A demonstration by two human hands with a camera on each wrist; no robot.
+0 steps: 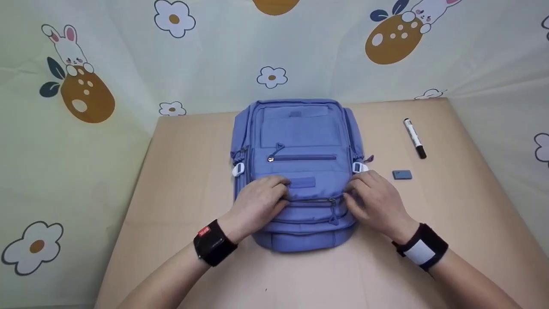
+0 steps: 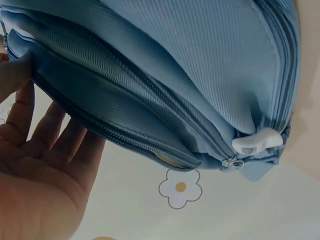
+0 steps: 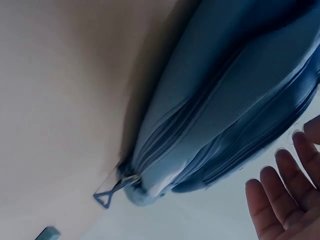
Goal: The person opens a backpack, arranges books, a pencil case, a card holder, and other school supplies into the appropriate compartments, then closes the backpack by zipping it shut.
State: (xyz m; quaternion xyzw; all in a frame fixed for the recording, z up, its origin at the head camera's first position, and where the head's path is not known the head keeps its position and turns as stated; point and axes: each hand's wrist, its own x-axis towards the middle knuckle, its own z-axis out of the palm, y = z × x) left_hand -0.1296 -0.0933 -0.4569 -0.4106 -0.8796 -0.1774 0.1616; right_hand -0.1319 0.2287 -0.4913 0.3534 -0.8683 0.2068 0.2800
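A blue backpack (image 1: 306,133) lies on its back, front pockets facing up. My left hand (image 1: 259,199) is at the left of its lower front pocket. In the left wrist view, the thumb and fingers pinch the zippered edge (image 2: 107,131) of that pocket, and the pocket gapes. My right hand (image 1: 377,199) is at the pocket's right end, beside a zipper with a hanging triangular pull (image 1: 333,219). Seen from the right wrist, the fingers (image 3: 280,192) are loosely extended and hold nothing, just off the pocket's edge.
A wooden-coloured table (image 1: 184,171) bears the backpack. To its right lie a white marker with black ends (image 1: 414,138) and a small blue-grey block (image 1: 402,174). White strap buckles (image 1: 238,169) sit at the bag's sides. A printed curtain (image 1: 223,56) surrounds the table's back and sides.
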